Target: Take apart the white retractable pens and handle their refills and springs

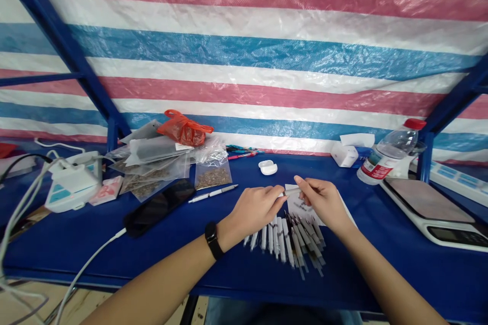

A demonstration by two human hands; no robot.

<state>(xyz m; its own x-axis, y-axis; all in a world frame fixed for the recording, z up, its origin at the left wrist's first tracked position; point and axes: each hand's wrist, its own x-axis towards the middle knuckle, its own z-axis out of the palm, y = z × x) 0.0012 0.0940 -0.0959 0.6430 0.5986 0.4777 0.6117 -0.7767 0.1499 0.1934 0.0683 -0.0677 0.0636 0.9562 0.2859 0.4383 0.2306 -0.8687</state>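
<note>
My left hand (253,209) and my right hand (322,200) meet over the blue table (198,259), both pinched on one small white tube (290,191) held level between them. Just below them lies a fanned pile of several similar thin white tubes (290,241) with dark tips, partly on a white paper sheet (301,208). A black band is on my left wrist (213,239).
At the left are a black phone (158,206) on a white cable, a pen (213,193), clear bags of seed-like grains (211,172), an orange bag (183,129) and a white sealer device (72,185). An earbud case (267,167), tissue box (348,152), bottle (391,155) and scale (430,208) are right.
</note>
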